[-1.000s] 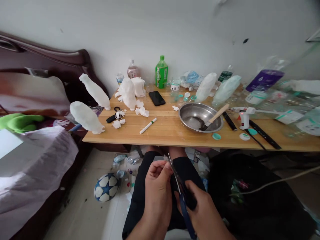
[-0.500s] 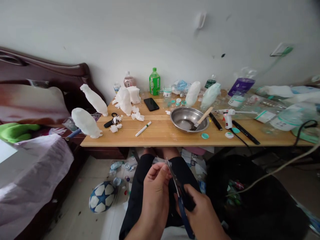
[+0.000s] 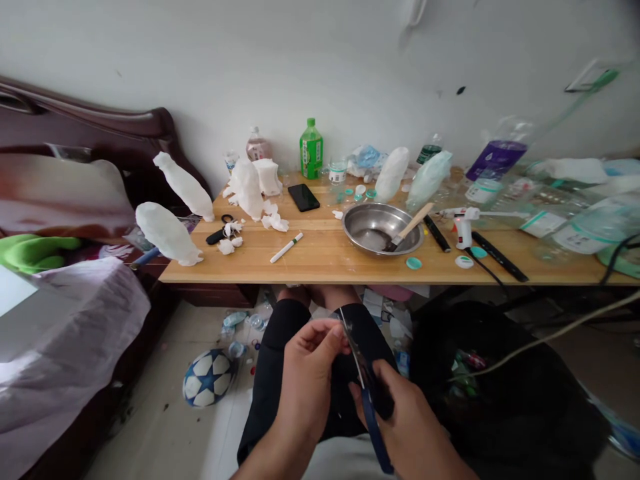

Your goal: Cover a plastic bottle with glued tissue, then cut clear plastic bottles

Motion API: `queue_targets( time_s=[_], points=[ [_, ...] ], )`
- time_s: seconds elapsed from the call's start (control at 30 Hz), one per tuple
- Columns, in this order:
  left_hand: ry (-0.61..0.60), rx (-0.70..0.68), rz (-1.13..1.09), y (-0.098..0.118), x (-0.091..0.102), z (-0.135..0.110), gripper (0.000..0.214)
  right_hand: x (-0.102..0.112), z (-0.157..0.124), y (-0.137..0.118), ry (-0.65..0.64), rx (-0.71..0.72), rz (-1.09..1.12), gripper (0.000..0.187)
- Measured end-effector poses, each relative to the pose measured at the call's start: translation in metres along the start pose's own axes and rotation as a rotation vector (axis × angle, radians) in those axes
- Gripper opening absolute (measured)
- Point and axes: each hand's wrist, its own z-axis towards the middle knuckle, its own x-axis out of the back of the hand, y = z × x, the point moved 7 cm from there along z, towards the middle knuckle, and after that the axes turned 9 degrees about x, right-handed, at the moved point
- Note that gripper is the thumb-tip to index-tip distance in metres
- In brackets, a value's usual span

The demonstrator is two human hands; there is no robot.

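Above my lap, my right hand [image 3: 400, 407] is closed around a pair of scissors [image 3: 367, 387] with dark blue and black handles. Their blades point up and away from me, beside the fingertips of my left hand [image 3: 313, 367]. Thumb and fingers of that hand pinch together on what looks like a small piece of clear plastic, mostly hidden by the fingers. Beyond both hands is the front edge of the wooden table [image 3: 240, 270]. A white marker [image 3: 287, 247] and a metal bowl [image 3: 367, 233] with a wooden-handled brush [image 3: 413, 223] lie on it.
White wrapped forms [image 3: 170, 233] stand at the table's left, near torn white scraps [image 3: 274, 219] and a black phone [image 3: 303, 197]. A green bottle [image 3: 311, 150] is behind. Right of the bowl are a glue gun [image 3: 463, 227] and clear plastic bottles [image 3: 583, 230]. A ball [image 3: 207, 378] rests on the floor.
The view has tilted down slightly, so the table sits higher in the picture. Both hands stay close together, the scissor blades still at my left fingertips; the clear piece shows less than before.
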Motion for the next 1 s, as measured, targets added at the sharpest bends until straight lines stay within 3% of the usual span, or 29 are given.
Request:
queue_targets(
  time_s=[0.23,0.57,0.77,1.0],
  points=[
    [-0.037,0.009,0.08,-0.002,0.0,0.002,0.014,0.008,0.001,0.002,0.01,-0.009,0.034,0.009],
    [-0.04,0.014,0.038,-0.003,-0.001,0.005,0.014,0.006,-0.002,0.024,0.016,-0.046,-0.013,0.012],
    [-0.061,-0.018,0.276,0.0,-0.002,0.003,0.019,0.005,-0.009,0.023,-0.032,-0.052,-0.073,0.024],
    [-0.08,-0.024,0.449,0.007,-0.007,-0.001,0.022,0.014,-0.008,0.018,-0.035,-0.079,-0.108,0.009]
  ],
)
